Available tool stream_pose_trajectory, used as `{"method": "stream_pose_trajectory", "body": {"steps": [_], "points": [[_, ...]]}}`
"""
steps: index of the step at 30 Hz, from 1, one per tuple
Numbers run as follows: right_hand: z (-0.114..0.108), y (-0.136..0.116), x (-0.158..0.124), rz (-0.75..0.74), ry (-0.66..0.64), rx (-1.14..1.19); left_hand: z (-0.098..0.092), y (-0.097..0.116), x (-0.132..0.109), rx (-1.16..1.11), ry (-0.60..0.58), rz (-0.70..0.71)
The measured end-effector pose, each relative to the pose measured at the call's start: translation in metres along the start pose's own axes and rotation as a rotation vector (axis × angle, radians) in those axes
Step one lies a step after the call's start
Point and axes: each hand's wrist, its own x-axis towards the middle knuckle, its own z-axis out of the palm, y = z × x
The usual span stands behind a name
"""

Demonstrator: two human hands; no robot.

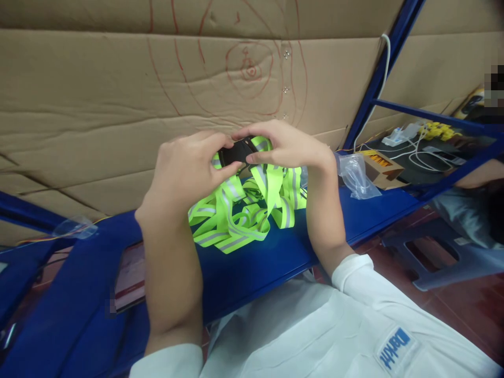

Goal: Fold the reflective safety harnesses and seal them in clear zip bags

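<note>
Between my two hands is a black plastic buckle (pixel 235 152), raised over a heap of strap. My left hand (pixel 189 163) pinches its left end with thumb and fingers. At its right end, my right hand (pixel 281 144) grips it the same way, with the thumb across the front. Neon-yellow reflective strap (pixel 244 223) with a grey stripe hangs beneath the buckle and lies in loose loops on the blue table (pixel 252 268). The fingers cover part of the buckle, so I cannot tell whether its halves are joined.
A cardboard wall (pixel 98 105) with red pen circles stands behind the table. To the right are a clear plastic bag (pixel 358 176), a small cardboard box (pixel 384 168) and white cables (pixel 423 152). A flat rectangular item (pixel 132 278) lies left. Another person's arm (pixel 482 173) shows at far right, above a stool (pixel 444 260).
</note>
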Motion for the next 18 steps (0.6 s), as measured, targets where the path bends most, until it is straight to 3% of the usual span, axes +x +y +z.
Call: {"method": "stream_pose_trajectory", "body": {"steps": [11,14,18], "points": [[-0.011,0.004,-0.007,0.020,-0.009,0.100,0.005,-0.012,0.007,-0.088,-0.001,0.040],[-0.023,0.010,-0.021,0.053,0.112,0.132,0.000,-0.021,0.002,-0.029,0.080,-0.045],[-0.036,0.021,-0.041,0.171,0.430,0.198,-0.012,-0.050,-0.009,-0.128,0.289,-0.226]]}}
